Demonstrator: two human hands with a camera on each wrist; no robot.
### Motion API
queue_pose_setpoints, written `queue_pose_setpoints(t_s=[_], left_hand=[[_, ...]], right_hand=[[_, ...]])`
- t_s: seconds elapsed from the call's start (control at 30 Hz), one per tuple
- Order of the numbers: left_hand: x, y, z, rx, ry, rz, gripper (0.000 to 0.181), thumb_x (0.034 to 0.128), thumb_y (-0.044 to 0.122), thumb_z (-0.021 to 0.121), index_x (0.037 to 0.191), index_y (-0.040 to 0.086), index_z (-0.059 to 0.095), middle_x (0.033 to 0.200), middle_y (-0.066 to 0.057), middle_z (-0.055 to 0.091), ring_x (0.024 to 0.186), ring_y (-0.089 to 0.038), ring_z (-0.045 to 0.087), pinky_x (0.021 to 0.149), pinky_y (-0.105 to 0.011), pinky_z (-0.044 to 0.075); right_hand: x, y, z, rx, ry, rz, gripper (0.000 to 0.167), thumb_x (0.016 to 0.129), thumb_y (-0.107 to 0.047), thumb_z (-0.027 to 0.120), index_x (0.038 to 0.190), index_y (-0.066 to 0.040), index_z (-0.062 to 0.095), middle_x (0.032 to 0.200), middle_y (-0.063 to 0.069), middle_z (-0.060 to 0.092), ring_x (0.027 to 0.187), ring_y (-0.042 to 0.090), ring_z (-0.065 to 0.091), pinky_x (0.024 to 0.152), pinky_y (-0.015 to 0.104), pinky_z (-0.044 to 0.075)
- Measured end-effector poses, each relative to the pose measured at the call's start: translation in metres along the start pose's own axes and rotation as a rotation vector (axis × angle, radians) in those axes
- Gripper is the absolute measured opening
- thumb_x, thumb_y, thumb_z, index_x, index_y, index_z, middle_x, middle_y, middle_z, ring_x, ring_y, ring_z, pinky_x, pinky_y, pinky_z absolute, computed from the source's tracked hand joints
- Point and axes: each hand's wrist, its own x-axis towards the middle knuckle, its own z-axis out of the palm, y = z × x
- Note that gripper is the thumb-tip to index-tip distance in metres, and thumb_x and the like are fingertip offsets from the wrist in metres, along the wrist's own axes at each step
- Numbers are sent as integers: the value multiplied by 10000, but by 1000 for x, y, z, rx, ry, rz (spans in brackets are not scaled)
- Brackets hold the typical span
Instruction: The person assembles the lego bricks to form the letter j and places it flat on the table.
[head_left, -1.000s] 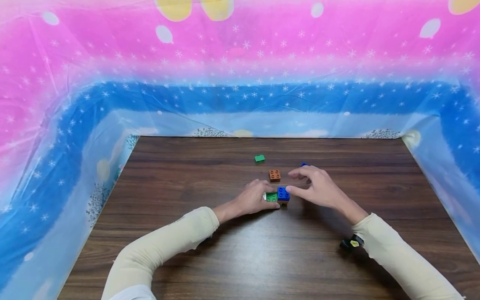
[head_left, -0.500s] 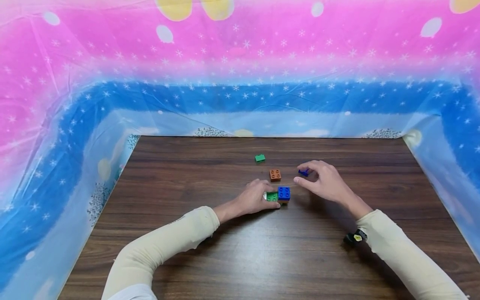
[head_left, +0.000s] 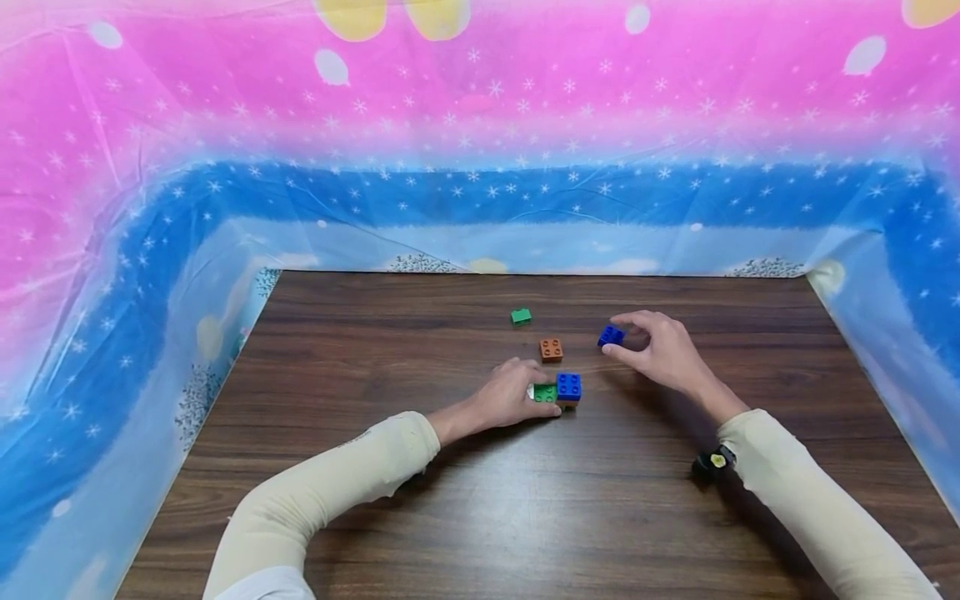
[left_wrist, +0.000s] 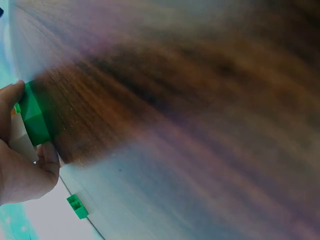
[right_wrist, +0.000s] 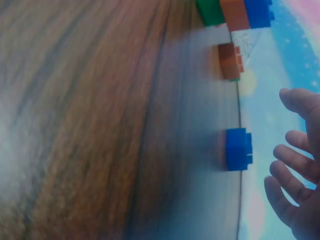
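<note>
My left hand [head_left: 501, 397] grips a small stack of toy building bricks between thumb and fingers. A green brick [head_left: 544, 393] shows between the fingertips, and a blue brick [head_left: 568, 385] sits on top at the stack's right end. In the left wrist view, the stack's green side [left_wrist: 36, 117] and a white brick [left_wrist: 21, 135] show by the fingers. My right hand [head_left: 663, 354] is beside a loose blue brick [head_left: 611, 335], fingers and thumb spread. The right wrist view shows that loose brick [right_wrist: 237, 149] studs up on the table, apart from the hand.
An orange-brown brick [head_left: 551, 350] lies just beyond the stack, and a green brick [head_left: 521, 317] farther back. The wooden table [head_left: 360, 333] ends at a pink and blue patterned cloth [head_left: 480, 200] behind and at both sides.
My right hand has moved from the stack right and away to the loose blue brick, which now shows its studs on top. The left hand has kept its hold.
</note>
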Motion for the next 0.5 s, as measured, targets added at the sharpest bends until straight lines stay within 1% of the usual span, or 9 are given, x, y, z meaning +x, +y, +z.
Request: queue_pose_setpoints(t_s=[0.3, 0.4, 0.5], left_hand=[[0, -1, 0, -1, 5, 7, 502, 903, 411, 784, 1285, 92, 724, 1189, -34, 732, 991, -157, 626, 788, -296, 443], [0, -1, 0, -4, 2, 1, 499, 905, 410, 781, 1289, 96, 722, 1198, -30, 727, 1009, -163, 623, 805, -302, 451], [0, 0, -1, -3, -4, -9, 504, 908, 414, 778, 1298, 101, 717, 1215, -31, 721, 1042, -178, 622, 836, -326, 463]], right_hand=[[4, 12, 6, 7, -35, 44, 548, 910, -444, 767, 1318, -88, 678, 1251, 173, 679, 1024, 329, 684, 831, 536, 549], [5, 15, 8, 7, -51, 58, 562, 918, -450, 756, 1333, -83, 665, 1275, 176, 673, 1074, 338, 665, 873, 549, 531], [6, 18, 10, 8, -56, 74, 566, 917, -446, 759, 1333, -75, 663, 1273, 180, 676, 1090, 344, 657, 891, 556, 518]])
